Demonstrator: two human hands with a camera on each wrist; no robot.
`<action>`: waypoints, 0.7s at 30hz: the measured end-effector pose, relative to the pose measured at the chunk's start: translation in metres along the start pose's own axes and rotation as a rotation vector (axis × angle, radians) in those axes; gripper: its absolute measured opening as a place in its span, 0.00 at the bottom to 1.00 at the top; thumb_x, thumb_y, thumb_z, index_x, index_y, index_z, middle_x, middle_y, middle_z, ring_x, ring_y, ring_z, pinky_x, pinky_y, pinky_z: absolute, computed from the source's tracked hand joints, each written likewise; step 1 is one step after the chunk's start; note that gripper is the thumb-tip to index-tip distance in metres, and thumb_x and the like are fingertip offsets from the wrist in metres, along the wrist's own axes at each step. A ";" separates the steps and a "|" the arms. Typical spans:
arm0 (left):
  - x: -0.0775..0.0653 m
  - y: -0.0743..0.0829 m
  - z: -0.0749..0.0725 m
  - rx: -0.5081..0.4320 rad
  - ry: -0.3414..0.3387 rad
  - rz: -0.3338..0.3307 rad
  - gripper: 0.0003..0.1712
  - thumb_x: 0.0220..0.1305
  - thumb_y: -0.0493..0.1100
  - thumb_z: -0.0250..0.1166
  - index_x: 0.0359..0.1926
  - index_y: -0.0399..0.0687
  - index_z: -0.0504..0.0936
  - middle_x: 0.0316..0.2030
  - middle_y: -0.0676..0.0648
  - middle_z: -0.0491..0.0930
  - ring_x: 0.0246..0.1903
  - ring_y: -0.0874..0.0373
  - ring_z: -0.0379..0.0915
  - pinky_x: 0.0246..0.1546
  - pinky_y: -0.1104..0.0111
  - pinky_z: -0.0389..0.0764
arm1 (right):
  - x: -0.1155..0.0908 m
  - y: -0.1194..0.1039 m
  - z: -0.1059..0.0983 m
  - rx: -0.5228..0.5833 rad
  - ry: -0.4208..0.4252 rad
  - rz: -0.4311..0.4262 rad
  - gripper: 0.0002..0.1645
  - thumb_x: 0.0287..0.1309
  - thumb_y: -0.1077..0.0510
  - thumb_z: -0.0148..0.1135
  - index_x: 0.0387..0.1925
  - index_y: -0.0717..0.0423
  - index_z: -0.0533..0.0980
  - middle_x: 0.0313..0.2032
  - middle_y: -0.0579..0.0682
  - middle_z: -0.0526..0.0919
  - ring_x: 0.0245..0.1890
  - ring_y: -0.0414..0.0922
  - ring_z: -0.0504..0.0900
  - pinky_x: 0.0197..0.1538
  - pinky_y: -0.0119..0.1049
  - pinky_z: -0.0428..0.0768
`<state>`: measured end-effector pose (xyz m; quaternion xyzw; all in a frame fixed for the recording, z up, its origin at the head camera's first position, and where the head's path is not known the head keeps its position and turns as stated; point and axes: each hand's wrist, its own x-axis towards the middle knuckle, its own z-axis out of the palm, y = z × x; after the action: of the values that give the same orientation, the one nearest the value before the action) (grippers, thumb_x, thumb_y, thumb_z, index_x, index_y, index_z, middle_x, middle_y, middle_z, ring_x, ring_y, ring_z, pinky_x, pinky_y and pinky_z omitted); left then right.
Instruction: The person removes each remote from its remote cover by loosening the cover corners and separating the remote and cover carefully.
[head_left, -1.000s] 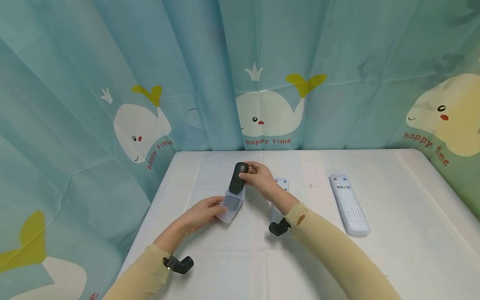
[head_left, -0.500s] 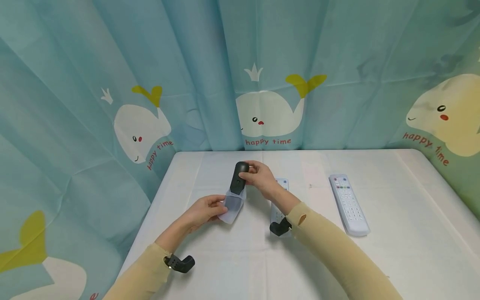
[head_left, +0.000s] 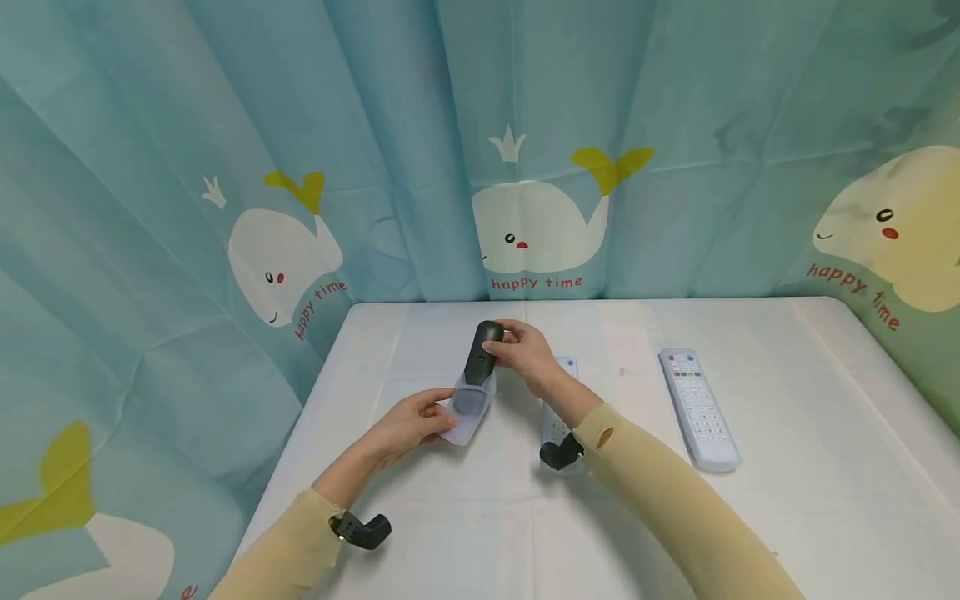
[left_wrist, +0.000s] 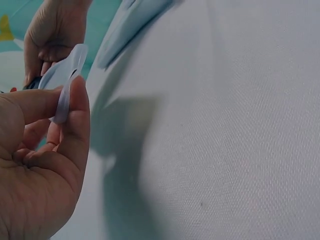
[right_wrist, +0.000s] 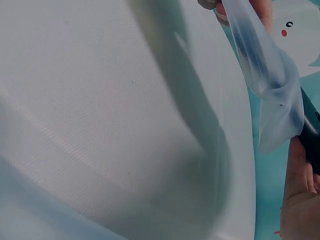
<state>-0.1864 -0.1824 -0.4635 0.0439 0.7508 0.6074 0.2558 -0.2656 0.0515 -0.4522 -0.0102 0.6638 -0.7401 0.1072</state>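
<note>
A black remote control (head_left: 481, 360), its back facing up, has its lower end inside a translucent silicone cover (head_left: 471, 414). My left hand (head_left: 408, 423) pinches the closed end of the cover between thumb and fingers. Higher up, my right hand (head_left: 522, 358) grips the bare upper part of the remote. Both are held tilted above the white table. The left wrist view shows the cover's end (left_wrist: 65, 102) between thumb and index finger. In the right wrist view the cover (right_wrist: 280, 90) looks bunched and folded around its mouth, with dark remote coming out of it.
One remote in a translucent cover (head_left: 555, 425) lies partly hidden under my right forearm. Another covered remote (head_left: 697, 408) lies farther right on the white table (head_left: 795, 467). Behind the table's back edge hangs a blue curtain (head_left: 420, 208) with printed whales.
Both hands, with the remote and cover between them, have shifted slightly right and away from me. The holds stay the same, and the remotes on the table have not moved.
</note>
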 end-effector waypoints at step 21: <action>0.003 0.004 0.000 0.064 -0.022 -0.013 0.35 0.69 0.43 0.69 0.72 0.40 0.67 0.38 0.45 0.78 0.38 0.54 0.74 0.39 0.63 0.78 | -0.001 0.000 0.002 -0.018 -0.048 0.041 0.34 0.65 0.66 0.67 0.71 0.62 0.68 0.57 0.63 0.80 0.50 0.51 0.84 0.53 0.42 0.83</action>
<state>-0.1901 -0.1799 -0.4609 0.0538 0.7672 0.5808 0.2667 -0.2638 0.0495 -0.4517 -0.0152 0.6677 -0.7313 0.1384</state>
